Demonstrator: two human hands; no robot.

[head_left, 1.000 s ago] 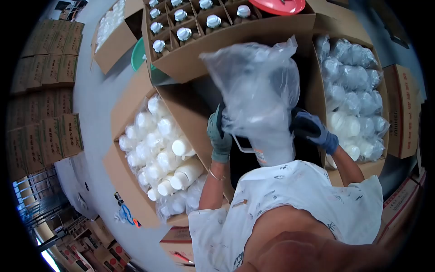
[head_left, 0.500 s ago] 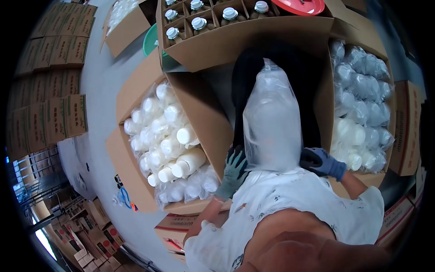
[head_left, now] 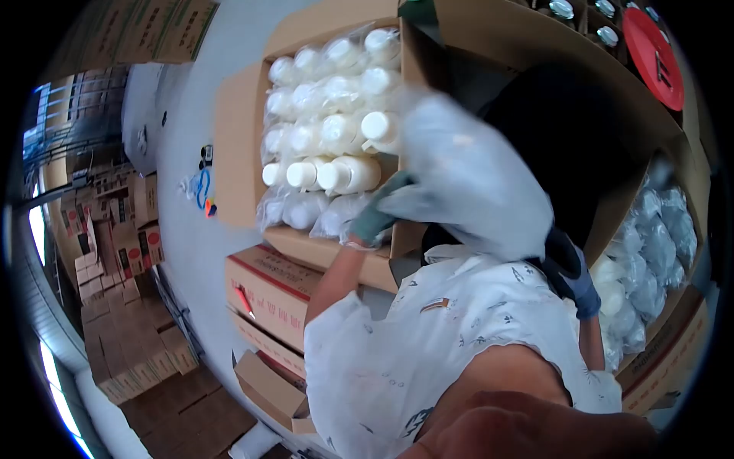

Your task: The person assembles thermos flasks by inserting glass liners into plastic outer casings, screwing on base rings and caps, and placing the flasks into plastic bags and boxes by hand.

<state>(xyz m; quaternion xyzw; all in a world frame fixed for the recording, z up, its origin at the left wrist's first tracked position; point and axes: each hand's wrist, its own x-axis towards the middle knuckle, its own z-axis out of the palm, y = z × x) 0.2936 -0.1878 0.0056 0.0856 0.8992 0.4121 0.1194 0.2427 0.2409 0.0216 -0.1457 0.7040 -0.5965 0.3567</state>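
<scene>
A large translucent plastic bag [head_left: 482, 180] with a pale, bulky shape inside lies over my lap. It is blurred, and its top leans left toward the open carton [head_left: 325, 249] of bottles. My left hand [head_left: 382, 208], in a green glove, closes on the bag's left edge; its fingertips are partly hidden. At the bag's lower right is my right hand [head_left: 569, 275] in a blue-grey glove with a dark palm, close against the plastic. Its fingers are largely hidden. White bottles [head_left: 344, 174], many wrapped in clear plastic, stand in rows in the left carton.
Another open carton at right holds plastic-wrapped bottles [head_left: 650, 260]. A red lid [head_left: 652, 60] lies by capped bottles [head_left: 605, 36] at upper right. Closed boxes [head_left: 271, 294] with a red-handled tool [head_left: 245, 301] stand at lower left. Stacked cartons [head_left: 138, 336] line the far left.
The bag has tipped from upright to leaning left. My left hand has moved up onto its side. The view has swung left, bringing the left carton nearer the middle.
</scene>
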